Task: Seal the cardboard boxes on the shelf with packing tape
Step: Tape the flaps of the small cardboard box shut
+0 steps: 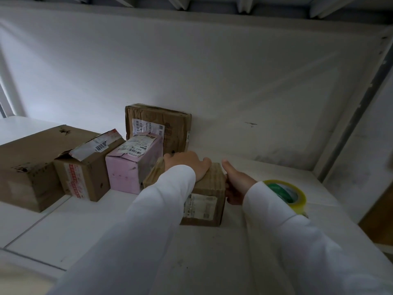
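Observation:
A small brown cardboard box (207,189) with a white label on its front stands on the white shelf (191,252). My left hand (187,165) lies flat on the box's top, fingers reaching over its far edge. My right hand (236,184) is against the box's right side, thumb up and fingers round the side edge. A roll of clear packing tape (287,194) with a green core sits on the shelf just right of my right sleeve.
To the left stand a pink box (129,167), a brown box with a torn-open flap (85,167) and a large brown box (27,165). A flat brown parcel (165,126) leans on the white back wall. A shelf post (348,116) rises at right.

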